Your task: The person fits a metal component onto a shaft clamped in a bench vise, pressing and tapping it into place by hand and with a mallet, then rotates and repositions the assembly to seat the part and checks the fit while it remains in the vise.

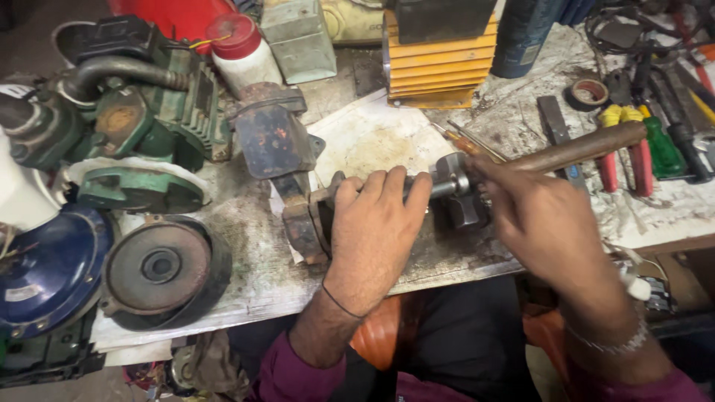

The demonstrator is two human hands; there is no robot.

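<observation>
My left hand (376, 223) lies curled over a grey metal shaft part (450, 186) that rests on the workbench, its fingers wrapped over the shaft's left end. My right hand (547, 223) grips the near end of a brown wooden handle (581, 149) that slants up to the right; its working end is hidden behind my fingers, close to the shaft part. A rusty metal block (302, 219) sits against my left hand's left side.
A green compressor body (141, 119), a dark round pulley (160, 268) and a blue housing (45, 268) crowd the left. A yellow finned unit (439, 71) stands behind. Pliers with red and yellow handles (625, 149) and screwdrivers (666, 145) lie right. The bench edge (298, 298) runs near my lap.
</observation>
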